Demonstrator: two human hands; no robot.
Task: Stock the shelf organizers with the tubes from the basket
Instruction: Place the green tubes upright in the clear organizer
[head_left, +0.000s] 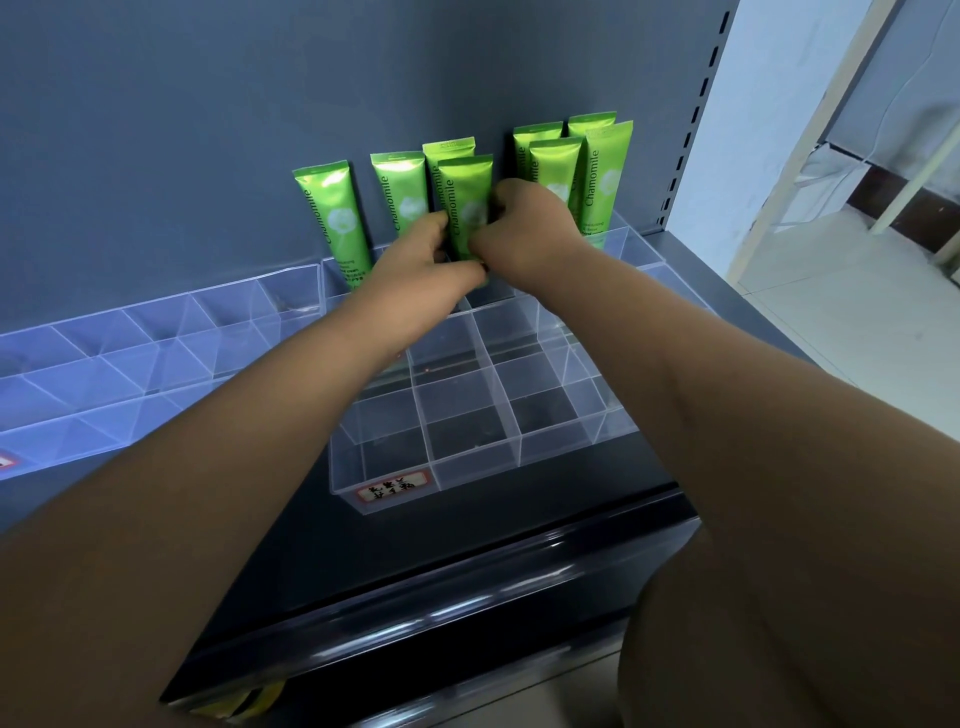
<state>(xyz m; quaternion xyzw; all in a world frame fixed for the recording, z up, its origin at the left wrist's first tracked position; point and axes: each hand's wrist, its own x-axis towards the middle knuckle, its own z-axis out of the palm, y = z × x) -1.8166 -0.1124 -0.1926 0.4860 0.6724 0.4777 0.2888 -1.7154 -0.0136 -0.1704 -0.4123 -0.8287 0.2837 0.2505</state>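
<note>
Head view, left organizer (156, 338): cells unstocked.
Right organizer (467, 421): seven green tubes (326, 218) upright in the back rows; front cells bare.
Left hand (415, 260): grips held tube (465, 208) low.
Right hand (524, 228): pinches its right edge.
Progress: judged under half.
Hidden: basket out of frame; held tube's base covered.

The dark shelf (571, 493) bears a labelled clear organizer (467, 431) beside a longer clear organizer (130, 364).

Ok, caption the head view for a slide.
Left hand and right hand grip a green tube upright at the clear organizer.
</note>
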